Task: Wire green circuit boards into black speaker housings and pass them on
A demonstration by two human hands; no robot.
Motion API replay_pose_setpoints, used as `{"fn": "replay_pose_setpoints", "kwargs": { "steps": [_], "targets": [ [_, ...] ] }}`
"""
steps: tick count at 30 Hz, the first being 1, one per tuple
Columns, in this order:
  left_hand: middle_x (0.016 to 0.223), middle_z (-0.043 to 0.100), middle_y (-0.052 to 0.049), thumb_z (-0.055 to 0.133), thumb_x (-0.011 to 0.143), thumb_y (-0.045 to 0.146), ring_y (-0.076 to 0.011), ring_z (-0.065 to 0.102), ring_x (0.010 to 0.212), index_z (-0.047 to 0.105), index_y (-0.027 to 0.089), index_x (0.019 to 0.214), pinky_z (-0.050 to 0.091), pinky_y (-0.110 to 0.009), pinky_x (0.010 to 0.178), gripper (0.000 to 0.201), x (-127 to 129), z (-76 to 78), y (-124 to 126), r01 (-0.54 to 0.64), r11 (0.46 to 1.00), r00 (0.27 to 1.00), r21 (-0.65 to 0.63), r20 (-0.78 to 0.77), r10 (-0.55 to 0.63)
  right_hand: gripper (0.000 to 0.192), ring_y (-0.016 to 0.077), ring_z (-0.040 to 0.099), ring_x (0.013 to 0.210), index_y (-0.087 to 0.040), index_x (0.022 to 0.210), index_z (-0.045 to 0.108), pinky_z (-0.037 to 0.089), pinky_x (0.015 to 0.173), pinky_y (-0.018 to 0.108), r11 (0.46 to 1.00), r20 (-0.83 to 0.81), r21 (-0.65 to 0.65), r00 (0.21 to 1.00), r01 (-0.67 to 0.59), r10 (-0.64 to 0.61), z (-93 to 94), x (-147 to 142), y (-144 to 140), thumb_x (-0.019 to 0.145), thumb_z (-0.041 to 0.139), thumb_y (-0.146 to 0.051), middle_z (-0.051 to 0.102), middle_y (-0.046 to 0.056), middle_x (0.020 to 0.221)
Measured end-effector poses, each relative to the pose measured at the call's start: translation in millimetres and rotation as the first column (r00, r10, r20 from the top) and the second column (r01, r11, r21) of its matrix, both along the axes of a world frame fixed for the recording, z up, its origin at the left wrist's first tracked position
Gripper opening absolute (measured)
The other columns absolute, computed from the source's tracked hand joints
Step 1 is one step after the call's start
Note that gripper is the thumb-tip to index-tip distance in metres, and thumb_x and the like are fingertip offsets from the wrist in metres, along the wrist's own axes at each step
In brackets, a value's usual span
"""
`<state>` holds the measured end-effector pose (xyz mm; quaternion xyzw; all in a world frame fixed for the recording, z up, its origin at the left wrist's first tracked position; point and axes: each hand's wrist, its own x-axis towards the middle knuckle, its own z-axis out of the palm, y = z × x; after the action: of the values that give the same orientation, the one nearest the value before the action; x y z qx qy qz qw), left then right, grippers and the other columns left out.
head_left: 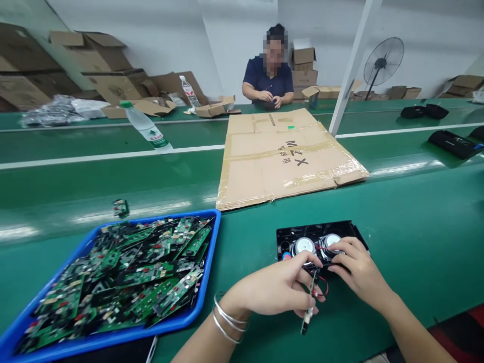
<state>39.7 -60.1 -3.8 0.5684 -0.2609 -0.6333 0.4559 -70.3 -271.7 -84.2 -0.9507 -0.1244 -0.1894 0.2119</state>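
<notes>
Workshop, long green bench (416,212) — black plastic speaker housing with two round silver drivers (317,241) as landmark. Far left of housing: blue plastic tray of green circuit boards (206,282). Just in front of housing: left hand (278,287) pinched shut on slim black soldering tool (310,307), forefinger on left driver. Right hand (357,269) — fingers pressed on right driver, steadying it. Judged step: wiring drivers; next move needs steady tip on red wire.

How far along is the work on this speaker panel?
Done: two round speakers sit in the black panel. In hand: the left hand pinches a thin tool; the right hand steadies the panel. Left: red wires hang loose; the blue tray holds many circuit boards.
</notes>
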Motion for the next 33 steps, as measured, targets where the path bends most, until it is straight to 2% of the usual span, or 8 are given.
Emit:
{"fn": "replay_pose_setpoints", "kwargs": {
  "steps": [4,8,11,16,20,24,30,33],
  "targets": [
    [0.101,0.064,-0.007,0.048,0.078,0.009,-0.0101,0.061,0.068,0.038,0.022,0.123,0.048,-0.022,0.061,0.048,-2.2,-3.3,-6.0,0.057,0.998,0.998,0.001,-0.008,-0.057,0.011,0.0239,0.044,0.103,-0.018,0.086,0.056,0.041,0.083,0.039,1.000,-0.109,0.017,0.994,0.017,-0.015,8.7,-14.3,9.9,0.093,0.047,-0.021,0.055,0.006,0.106],
    [0.113,0.058,-0.008,0.051,0.080,0.012,-0.0123,0.060,0.083,0.042,0.020,0.116,0.053,-0.028,0.072,0.039,-4.2,0.9,-3.4,-0.114,0.987,0.993,-0.113,0.000,0.114,0.021,0.0248,0.044,0.101,-0.019,0.105,0.053,0.038,0.080,0.040,0.984,-0.156,-0.033,0.972,0.173,-0.176,16.7,-22.5,4.0,0.093,0.047,-0.036,0.054,0.007,0.106],
    [0.110,0.057,-0.006,0.050,0.082,0.016,-0.0129,0.061,0.082,0.041,0.021,0.119,0.053,-0.032,0.077,0.038,-7.9,6.2,0.5,-0.227,0.964,0.960,-0.139,0.134,0.245,0.029,0.0254,0.047,0.093,-0.019,0.095,0.056,0.033,0.078,0.042,0.956,-0.161,-0.122,0.945,0.268,-0.286,19.7,-24.6,0.0,0.094,0.042,-0.044,0.057,0.006,0.094],
    [0.085,0.059,0.000,0.046,0.087,0.024,-0.0151,0.064,0.078,0.038,0.025,0.122,0.053,-0.033,0.076,0.036,-14.5,4.7,-1.0,-0.373,0.921,0.847,-0.114,0.363,0.388,0.026,0.0200,0.052,0.086,-0.020,0.084,0.059,0.028,0.083,0.042,0.957,-0.130,-0.098,0.950,0.273,-0.284,20.0,-19.3,2.8,0.097,0.039,-0.031,0.059,0.002,0.085],
    [0.082,0.062,0.000,0.046,0.087,0.022,-0.0163,0.063,0.071,0.039,0.024,0.115,0.051,-0.030,0.067,0.029,-16.4,-4.3,-7.5,-0.464,0.872,0.708,-0.154,0.527,0.470,0.022,0.0193,0.052,0.086,-0.019,0.086,0.059,0.035,0.078,0.036,0.965,-0.066,0.047,0.964,0.259,-0.256,22.5,-0.2,5.8,0.096,0.040,-0.025,0.060,0.004,0.089],
    [0.093,0.065,-0.004,0.044,0.087,0.019,-0.0205,0.064,0.080,0.041,0.024,0.116,0.048,-0.030,0.068,0.029,-15.7,-8.9,-10.1,-0.477,0.859,0.570,-0.186,0.678,0.464,0.018,0.0182,0.053,0.086,-0.018,0.087,0.058,0.042,0.073,0.030,0.944,-0.116,0.253,0.976,0.210,-0.186,26.4,22.5,12.0,0.094,0.043,-0.024,0.061,0.005,0.088],
    [0.103,0.064,-0.006,0.042,0.088,0.015,-0.0217,0.063,0.091,0.040,0.025,0.125,0.048,-0.032,0.075,0.038,-14.1,-17.5,-11.1,-0.436,0.878,0.544,-0.195,0.720,0.430,0.011,0.0139,0.055,0.070,-0.019,0.085,0.058,0.041,0.059,0.024,0.796,-0.296,0.560,0.953,0.230,-0.067,22.2,32.3,24.4,0.089,0.052,-0.028,0.060,0.001,0.080],
    [0.113,0.061,-0.008,0.040,0.089,0.015,-0.0222,0.060,0.099,0.030,0.024,0.138,0.049,-0.034,0.080,0.051,-13.9,-23.7,-11.3,-0.401,0.893,0.528,-0.207,0.744,0.410,0.013,0.0139,0.053,0.073,-0.021,0.088,0.063,0.041,0.063,0.024,0.810,-0.271,0.565,0.962,0.154,0.006,20.0,30.3,26.4,0.090,0.051,-0.024,0.060,0.001,0.080]
  ]
}}
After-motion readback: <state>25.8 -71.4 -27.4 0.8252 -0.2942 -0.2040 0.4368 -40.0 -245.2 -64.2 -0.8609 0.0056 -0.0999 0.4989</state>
